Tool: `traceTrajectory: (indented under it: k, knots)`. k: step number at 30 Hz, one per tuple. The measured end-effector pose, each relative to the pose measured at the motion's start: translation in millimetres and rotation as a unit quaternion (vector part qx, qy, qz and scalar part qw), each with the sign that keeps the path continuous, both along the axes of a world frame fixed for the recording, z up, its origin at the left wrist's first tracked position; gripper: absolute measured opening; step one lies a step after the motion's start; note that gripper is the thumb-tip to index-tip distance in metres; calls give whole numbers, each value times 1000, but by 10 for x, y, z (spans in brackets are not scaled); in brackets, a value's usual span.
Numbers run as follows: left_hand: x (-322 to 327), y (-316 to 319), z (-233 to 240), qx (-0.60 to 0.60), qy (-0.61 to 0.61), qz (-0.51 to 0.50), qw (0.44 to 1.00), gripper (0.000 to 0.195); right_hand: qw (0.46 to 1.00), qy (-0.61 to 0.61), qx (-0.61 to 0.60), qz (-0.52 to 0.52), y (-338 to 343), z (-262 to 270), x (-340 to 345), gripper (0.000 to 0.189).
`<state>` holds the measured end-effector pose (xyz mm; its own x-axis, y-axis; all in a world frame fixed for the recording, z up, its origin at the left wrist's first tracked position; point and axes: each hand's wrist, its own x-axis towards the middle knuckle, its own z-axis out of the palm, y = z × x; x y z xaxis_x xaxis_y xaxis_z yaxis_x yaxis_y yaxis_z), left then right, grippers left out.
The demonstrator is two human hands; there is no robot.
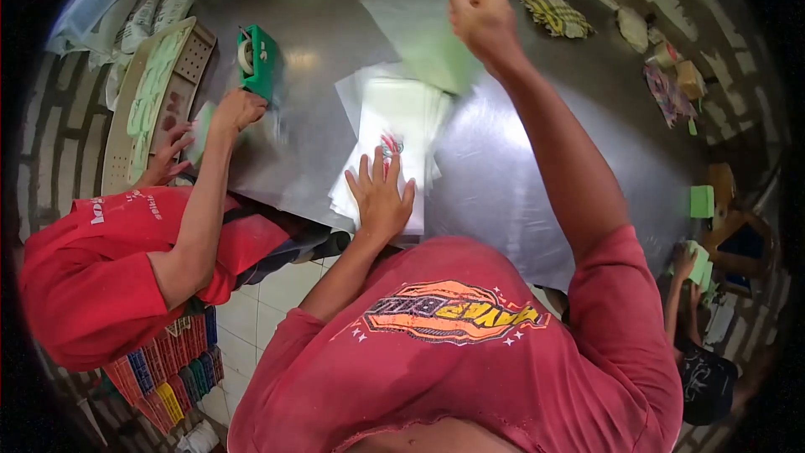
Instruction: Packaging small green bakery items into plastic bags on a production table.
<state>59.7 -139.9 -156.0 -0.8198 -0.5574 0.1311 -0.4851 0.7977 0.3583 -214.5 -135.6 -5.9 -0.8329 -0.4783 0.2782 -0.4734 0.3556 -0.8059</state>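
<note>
A stack of white plastic bags (402, 107) with a red and green print lies on the metal table in front of me. My left hand (380, 198) rests flat on its near part, fingers spread over the edge of the print. Beyond the stack, my right hand (481, 19) is raised with its fingers curled, beside a translucent pale green sheet (421, 19), blurred at its lower part. Whether that hand pinches the sheet's edge, I cannot tell.
At left a co-worker in red has one hand by a green tape dispenser (258, 63), near a perforated plastic crate (195, 56) of green packs. A checked cloth (556, 12) lies at the far right. Another person handles green packs (699, 264) at the right edge.
</note>
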Motion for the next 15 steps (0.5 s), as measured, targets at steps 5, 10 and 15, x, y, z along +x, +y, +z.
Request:
traceTrajectory:
  k: [5,10,15]
  knots:
    - [-105,-207,149,26,-5,2,1000,37,985,-130,-100,59,-311,-266,30,25]
    - [-610,-782,-153,-44,151,91,983,21,959,-200,-12,200,468,-424,713,20]
    - [-841,-1108,-321,-66,41,73,994,13,939,-294,15,179,1703,-838,1479,21]
